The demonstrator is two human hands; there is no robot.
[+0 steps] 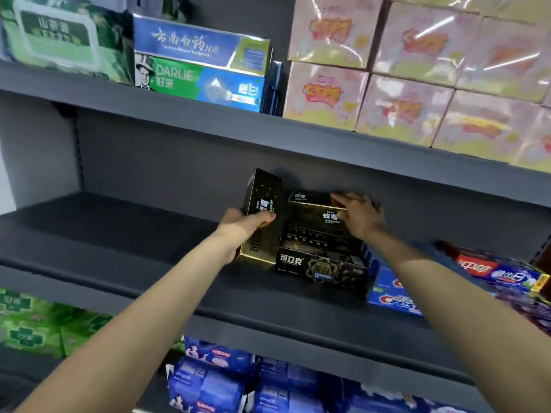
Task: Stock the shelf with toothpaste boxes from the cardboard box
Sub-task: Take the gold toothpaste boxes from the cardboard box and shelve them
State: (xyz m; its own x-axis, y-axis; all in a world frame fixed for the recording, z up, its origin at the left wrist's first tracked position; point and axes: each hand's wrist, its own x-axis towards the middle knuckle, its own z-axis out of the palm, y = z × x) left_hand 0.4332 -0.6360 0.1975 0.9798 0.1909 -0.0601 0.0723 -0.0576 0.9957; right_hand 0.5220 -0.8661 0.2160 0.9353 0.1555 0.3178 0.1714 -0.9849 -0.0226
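A black-and-gold toothpaste box (262, 198) stands tilted on its end on the grey middle shelf (125, 242), and my left hand (244, 223) grips it round its middle. Just to its right, more black toothpaste boxes (316, 254) lie stacked on the shelf. My right hand (357, 213) rests on the top box of that stack (310, 201), its fingers reaching over the box's far edge. The cardboard box is not in view.
Blue Crest boxes (393, 296) and red-and-blue toothpaste boxes (501, 269) lie right of the stack. The upper shelf holds Darlie boxes (196, 81), green wipes (56, 37) and pink packs (417, 84). Green packs (32, 326) and blue packs (214, 380) sit below.
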